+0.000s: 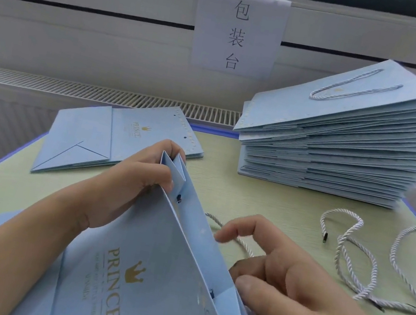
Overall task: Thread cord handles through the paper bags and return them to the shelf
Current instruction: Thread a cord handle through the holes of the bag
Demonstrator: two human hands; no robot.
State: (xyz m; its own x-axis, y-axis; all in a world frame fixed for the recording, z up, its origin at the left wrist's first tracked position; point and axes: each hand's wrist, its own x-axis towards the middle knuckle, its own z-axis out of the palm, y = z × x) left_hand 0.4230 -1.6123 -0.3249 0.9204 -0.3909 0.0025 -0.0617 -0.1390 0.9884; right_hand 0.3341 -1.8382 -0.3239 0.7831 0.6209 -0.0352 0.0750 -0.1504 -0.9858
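A light blue paper bag (142, 270) printed with a gold crown and "PRINCE" stands tilted in front of me. My left hand (138, 181) pinches its folded far top corner. A dark cord tip (179, 198) pokes out of a hole just below that hand. My right hand (282, 278) holds the near top edge of the bag, thumb on the paper, fingers spread. A white twisted cord (231, 238) trails from behind the bag under the right hand's fingers.
A short pile of flat bags (87, 144) lies at the far left of the green table (223, 188). A tall stack of flat bags (335, 152), topped by one with a cord handle (353, 85), stands far right. Loose white cords (356, 255) lie at right. A paper sign (239, 29) hangs on the wall.
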